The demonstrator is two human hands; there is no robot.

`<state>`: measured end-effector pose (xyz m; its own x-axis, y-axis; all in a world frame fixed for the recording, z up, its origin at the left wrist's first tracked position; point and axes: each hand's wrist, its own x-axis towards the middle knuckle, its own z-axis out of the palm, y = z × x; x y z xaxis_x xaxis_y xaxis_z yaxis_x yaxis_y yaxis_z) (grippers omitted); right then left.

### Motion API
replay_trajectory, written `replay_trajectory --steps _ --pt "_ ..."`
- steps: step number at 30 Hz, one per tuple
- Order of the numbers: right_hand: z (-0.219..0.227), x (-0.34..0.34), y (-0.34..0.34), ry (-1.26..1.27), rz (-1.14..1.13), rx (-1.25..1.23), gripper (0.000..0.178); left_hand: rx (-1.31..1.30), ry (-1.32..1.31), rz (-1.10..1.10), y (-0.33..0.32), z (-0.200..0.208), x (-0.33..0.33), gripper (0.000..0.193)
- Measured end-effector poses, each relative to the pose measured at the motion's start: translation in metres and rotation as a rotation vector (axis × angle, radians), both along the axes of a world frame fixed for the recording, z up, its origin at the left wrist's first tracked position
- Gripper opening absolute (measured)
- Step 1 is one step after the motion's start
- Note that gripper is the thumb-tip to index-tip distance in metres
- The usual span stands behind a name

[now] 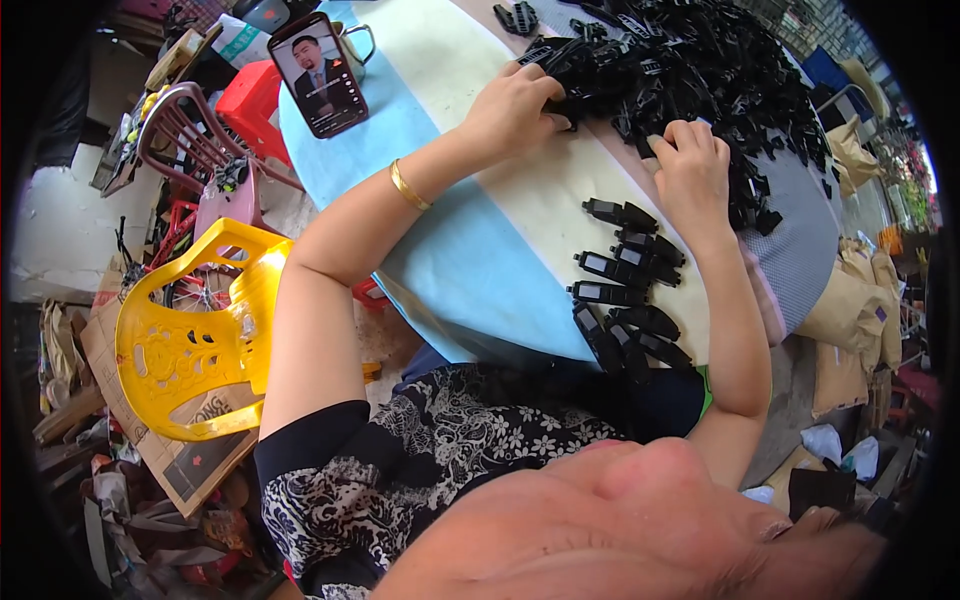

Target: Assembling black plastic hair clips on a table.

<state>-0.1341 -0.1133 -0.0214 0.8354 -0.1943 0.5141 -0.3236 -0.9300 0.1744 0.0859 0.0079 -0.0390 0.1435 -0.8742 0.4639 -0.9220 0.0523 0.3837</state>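
Observation:
A big heap of small black plastic parts [690,70] covers the far right of the cloth-covered table. At the heap's near left edge, my left hand [513,108] has its thumb and fingers curled around a black plastic part [563,108], whose outline merges with the heap. My right hand [692,172] rests at the heap's near side, its fingers bent and closed. What they hold, if anything, is hidden. Between my forearms, several black plastic pieces with pale grey panels [610,265] lie in a loose fan near the table's front edge.
A phone [320,78] playing a video leans against a glass mug [358,45] at the table's far left. A yellow plastic chair [190,340], a pink chair [200,150] and a red stool [250,110] stand left. Brown sacks [850,310] are at right.

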Motion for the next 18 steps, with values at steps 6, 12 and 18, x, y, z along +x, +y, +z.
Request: replay_trajectory --steps 6,12,18 --pt "0.002 0.002 0.009 -0.003 0.155 -0.049 0.025 0.065 -0.142 0.028 -0.006 -0.003 0.004 0.039" --pt "0.008 -0.005 0.012 0.113 0.217 0.150 0.024 0.166 -0.022 0.058 -0.005 -0.001 0.011 0.038" --pt "0.006 -0.005 0.014 0.145 0.242 0.237 0.024 0.213 -0.087 0.030 -0.004 0.001 0.034 0.034"
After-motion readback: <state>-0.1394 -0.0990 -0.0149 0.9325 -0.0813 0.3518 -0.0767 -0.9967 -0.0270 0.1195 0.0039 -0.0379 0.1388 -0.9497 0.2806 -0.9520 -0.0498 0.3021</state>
